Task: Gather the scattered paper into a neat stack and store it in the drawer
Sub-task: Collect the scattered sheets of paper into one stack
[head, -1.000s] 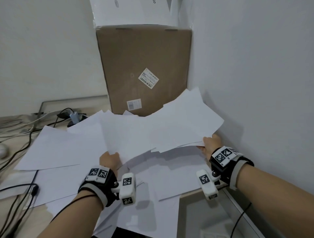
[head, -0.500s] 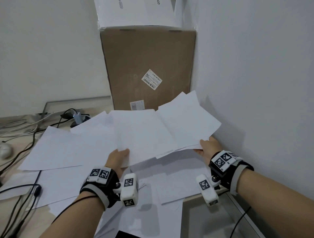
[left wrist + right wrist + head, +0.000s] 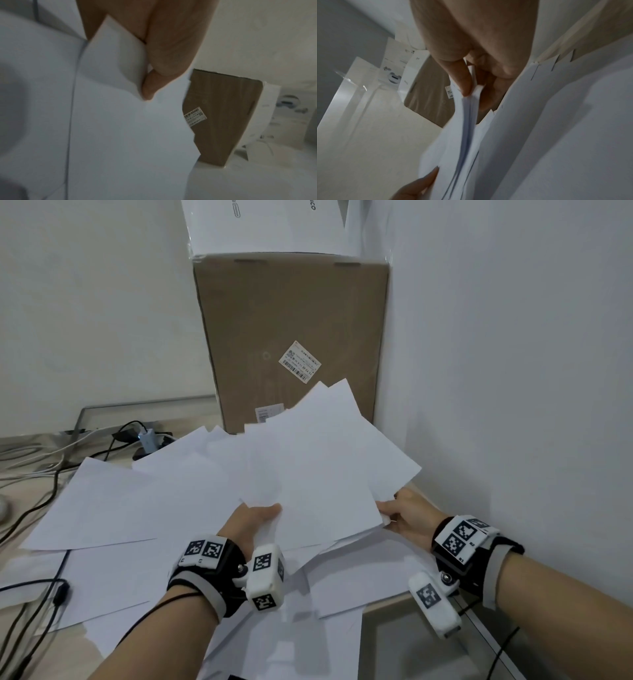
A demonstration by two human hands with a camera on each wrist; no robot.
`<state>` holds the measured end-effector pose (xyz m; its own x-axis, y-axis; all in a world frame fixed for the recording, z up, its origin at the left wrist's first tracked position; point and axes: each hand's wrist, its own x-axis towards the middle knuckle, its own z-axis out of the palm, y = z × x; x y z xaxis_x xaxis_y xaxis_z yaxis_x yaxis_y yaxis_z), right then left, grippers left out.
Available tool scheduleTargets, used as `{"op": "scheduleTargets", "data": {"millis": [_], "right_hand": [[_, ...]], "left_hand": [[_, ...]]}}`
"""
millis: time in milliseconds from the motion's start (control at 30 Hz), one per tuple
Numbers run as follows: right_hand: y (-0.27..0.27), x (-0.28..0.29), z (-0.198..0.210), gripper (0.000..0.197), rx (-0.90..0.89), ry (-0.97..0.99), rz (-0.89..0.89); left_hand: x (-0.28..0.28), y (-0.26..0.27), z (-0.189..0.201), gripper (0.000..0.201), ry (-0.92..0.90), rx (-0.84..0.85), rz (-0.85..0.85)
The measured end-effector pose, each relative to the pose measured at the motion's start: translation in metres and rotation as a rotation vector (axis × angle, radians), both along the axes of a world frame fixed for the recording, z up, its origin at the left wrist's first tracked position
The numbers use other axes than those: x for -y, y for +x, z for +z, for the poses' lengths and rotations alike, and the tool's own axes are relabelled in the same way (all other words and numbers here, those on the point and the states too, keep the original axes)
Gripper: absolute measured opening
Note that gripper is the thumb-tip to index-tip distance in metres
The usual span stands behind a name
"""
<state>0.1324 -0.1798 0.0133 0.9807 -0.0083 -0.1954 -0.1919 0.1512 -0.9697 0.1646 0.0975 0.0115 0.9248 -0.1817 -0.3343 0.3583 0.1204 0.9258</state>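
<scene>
A loose bundle of white paper sheets (image 3: pixel 315 470) is held above the desk by both hands. My left hand (image 3: pixel 255 517) pinches its near left corner between thumb and fingers, which the left wrist view shows on the sheets (image 3: pixel 120 121). My right hand (image 3: pixel 402 513) grips the near right edge, thumb on top and fingers under the paper bundle (image 3: pixel 467 121). More scattered sheets (image 3: pixel 113 501) lie fanned over the desk below and to the left. No drawer shows in any view.
A tall brown cardboard box (image 3: pixel 294 337) stands in the corner behind the paper, with a white box (image 3: pixel 267 224) on top. The wall (image 3: pixel 513 371) is close on the right. Black cables (image 3: pixel 37 601) and an adapter (image 3: pixel 147 440) lie at the left.
My hands have drawn closer together, pulling the two lifted groups of sheets into one overlapping bundle. The bundle now stands higher in front of the cardboard box.
</scene>
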Motion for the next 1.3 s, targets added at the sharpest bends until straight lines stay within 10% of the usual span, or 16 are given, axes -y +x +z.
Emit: {"op": "scheduleTargets", "data": {"millis": [533,800,1000,1300], "right_hand": [[0.019,0.017,0.086,0.035,0.154,-0.059,0.066],[0.022,-0.009,0.066,0.08,0.182,0.046,0.074],[0.018,-0.025,0.079,0.037,0.219,0.047,0.022],[0.021,-0.039,0.103,0.072,0.344,0.069,0.01]], "left_hand": [[-0.007,0.01,0.038,0.01,-0.011,0.337,0.087],[-0.018,0.013,0.054,0.095,-0.025,0.416,-0.075],[-0.025,0.016,0.079,0.089,-0.07,0.469,-0.07],[-0.038,0.018,0.11,0.062,-0.069,0.582,-0.043]]}}
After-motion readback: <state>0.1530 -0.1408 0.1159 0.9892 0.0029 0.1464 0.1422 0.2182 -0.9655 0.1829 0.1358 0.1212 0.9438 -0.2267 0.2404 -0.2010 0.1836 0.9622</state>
